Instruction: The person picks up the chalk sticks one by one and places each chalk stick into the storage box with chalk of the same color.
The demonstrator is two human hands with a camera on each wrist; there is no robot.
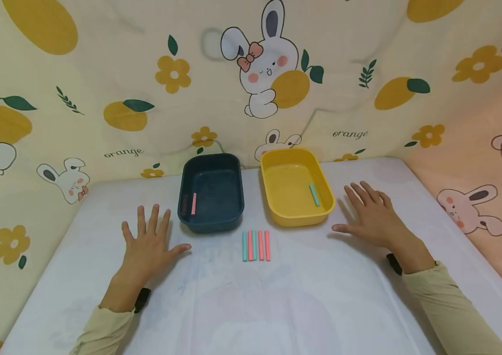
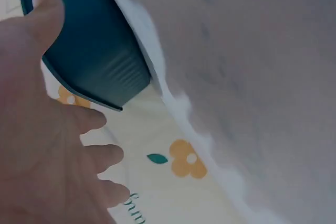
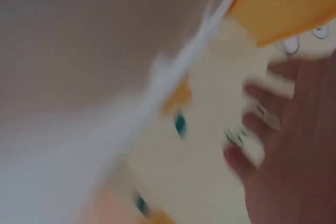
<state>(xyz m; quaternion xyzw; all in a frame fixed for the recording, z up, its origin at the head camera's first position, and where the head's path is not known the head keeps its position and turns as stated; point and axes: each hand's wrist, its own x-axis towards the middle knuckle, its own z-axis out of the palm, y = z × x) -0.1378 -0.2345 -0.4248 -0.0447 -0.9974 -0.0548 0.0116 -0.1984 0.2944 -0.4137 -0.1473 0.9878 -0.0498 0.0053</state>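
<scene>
Fingers spread, my left hand [image 1: 146, 249] is held at the left of the dark blue bin [image 1: 211, 227] with nothing in it. On the other side my right hand [image 1: 373, 217], also spread and holding nothing, is to the right of the yellow bin [image 1: 300, 220]. One pink chalk stick [image 1: 194, 204] lies in the dark bin and one green chalk stick [image 1: 314, 195] in the yellow one. Between the hands, several pink and green chalk sticks form a row, among them a green stick [image 1: 244, 246] at its left end and a pink stick [image 1: 267, 245] at its right end.
A white cloth [image 1: 260, 305] covers the table. Behind it and along both sides hangs a cream curtain [image 1: 180, 123] printed with rabbits, oranges and flowers. Both bins stand near the table's back edge. Dark bands sit on both wrists.
</scene>
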